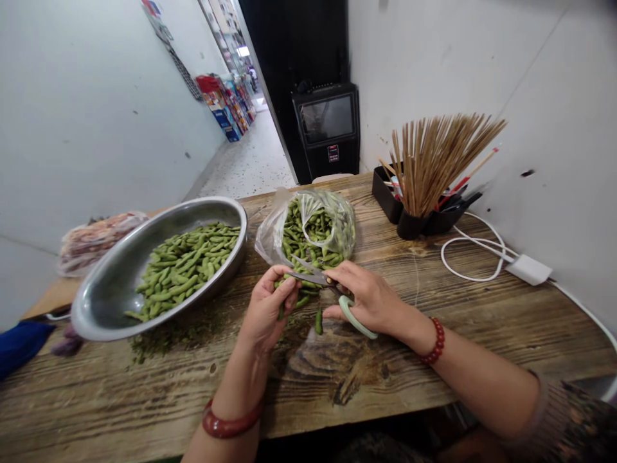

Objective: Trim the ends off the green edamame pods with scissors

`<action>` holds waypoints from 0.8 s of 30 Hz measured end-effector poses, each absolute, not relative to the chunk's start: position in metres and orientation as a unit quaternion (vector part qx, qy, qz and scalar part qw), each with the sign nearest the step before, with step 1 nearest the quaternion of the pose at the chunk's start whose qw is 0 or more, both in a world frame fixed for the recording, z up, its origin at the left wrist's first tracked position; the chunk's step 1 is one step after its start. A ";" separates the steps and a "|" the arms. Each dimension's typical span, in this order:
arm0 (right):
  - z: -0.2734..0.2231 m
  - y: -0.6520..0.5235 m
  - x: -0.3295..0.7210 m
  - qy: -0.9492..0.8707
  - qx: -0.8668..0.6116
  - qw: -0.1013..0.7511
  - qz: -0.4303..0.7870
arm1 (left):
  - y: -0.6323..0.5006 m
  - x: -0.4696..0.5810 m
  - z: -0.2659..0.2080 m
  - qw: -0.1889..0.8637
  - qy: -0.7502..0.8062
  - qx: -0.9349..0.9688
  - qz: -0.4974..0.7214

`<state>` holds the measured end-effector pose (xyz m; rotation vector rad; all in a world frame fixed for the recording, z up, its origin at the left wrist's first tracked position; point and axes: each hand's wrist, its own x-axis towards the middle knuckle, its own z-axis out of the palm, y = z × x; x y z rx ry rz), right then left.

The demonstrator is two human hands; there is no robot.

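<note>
A green pod [281, 312] sits in the left hand [264, 307], thumb and fingers closed on it, hiding most of it. The right hand [367, 299] has its fingers curled around scissors [308, 278], blades parted beside the left fingertips. Status, by appearance: partway. Done, apparently: the heap in the metal bowl [108, 292], left, with clippings [168, 337] along its near side. Outstanding, apparently: the well-filled plastic bag [270, 235], far centre.

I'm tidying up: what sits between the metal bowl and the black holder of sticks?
A plastic bag of green pods lies between the bowl and the holder, in the head view.
</note>
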<state>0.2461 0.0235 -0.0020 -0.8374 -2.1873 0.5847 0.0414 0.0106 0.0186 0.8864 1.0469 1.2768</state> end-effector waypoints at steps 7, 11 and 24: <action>0.001 0.023 0.246 -0.846 -0.323 0.352 0.235 | 0.011 0.041 0.017 0.596 0.454 0.382 0.542; 0.001 0.023 0.246 -0.843 -0.320 0.360 0.241 | 0.011 0.041 0.015 0.602 0.446 0.387 0.538; 0.001 0.024 0.247 -0.865 -0.332 0.310 0.214 | 0.013 0.036 0.013 0.577 0.445 0.392 0.560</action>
